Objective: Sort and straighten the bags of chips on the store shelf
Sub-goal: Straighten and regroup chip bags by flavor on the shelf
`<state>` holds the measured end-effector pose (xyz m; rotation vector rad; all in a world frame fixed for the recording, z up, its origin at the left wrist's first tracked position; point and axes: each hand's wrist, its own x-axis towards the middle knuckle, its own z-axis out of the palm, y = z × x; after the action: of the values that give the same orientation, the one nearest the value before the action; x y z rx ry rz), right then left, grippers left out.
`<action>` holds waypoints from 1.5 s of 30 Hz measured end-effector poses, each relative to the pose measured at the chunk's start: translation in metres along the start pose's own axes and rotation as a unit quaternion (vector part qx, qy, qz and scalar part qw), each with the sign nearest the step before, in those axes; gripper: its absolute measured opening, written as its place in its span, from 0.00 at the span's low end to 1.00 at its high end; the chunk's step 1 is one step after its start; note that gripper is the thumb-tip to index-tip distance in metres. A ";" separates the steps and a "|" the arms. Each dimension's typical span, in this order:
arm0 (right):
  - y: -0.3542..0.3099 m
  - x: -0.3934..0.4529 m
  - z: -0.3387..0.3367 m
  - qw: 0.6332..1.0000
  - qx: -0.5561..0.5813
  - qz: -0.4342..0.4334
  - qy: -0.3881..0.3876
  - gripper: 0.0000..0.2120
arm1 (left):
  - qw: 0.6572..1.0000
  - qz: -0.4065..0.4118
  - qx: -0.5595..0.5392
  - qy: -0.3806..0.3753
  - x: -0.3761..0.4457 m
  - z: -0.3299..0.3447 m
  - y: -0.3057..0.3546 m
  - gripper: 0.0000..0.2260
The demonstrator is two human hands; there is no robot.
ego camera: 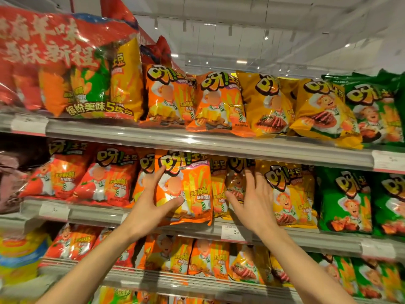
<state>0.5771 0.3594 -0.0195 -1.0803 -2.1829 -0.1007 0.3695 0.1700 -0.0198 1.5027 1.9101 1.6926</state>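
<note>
On the middle shelf (pixel 274 234) an orange chip bag (pixel 192 189) stands upright at the front. My left hand (pixel 151 205) grips its left edge, thumb across the front and fingers spread along the side. My right hand (pixel 254 198) rests with fingers spread on a yellow chip bag (pixel 291 194) just to the right, touching it with nothing enclosed. Red chip bags (pixel 105 178) stand to the left and green chip bags (pixel 346 198) to the right on the same shelf.
The top shelf (pixel 208 142) carries a large red multipack (pixel 65 62), then orange, yellow and green bags, some leaning. The lower shelf (pixel 175 279) holds red, orange, yellow and green bags. Price tags (pixel 234 232) sit on the shelf rails.
</note>
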 end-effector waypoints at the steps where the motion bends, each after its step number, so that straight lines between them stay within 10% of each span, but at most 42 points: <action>1: -0.011 0.002 0.000 0.999 0.029 -0.008 -0.026 0.39 | 1.000 0.000 0.002 0.003 -0.002 -0.008 -0.003 0.40; 12: -0.093 0.029 0.038 0.982 0.061 0.069 -0.165 0.50 | 0.998 -0.028 0.018 0.057 -0.022 -0.074 -0.019 0.39; 32: 0.003 0.017 0.006 0.992 -0.030 0.118 -0.017 0.44 | 0.999 -0.003 0.052 0.002 0.012 -0.006 -0.005 0.40; 45: 0.020 0.011 0.015 0.990 -0.064 0.117 -0.050 0.46 | 0.972 -0.088 0.187 -0.112 0.066 0.049 -0.005 0.41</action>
<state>0.5789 0.3854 -0.0291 -1.4342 -2.1440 -0.0836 0.3700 0.2516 -0.0099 1.5097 2.2434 1.0801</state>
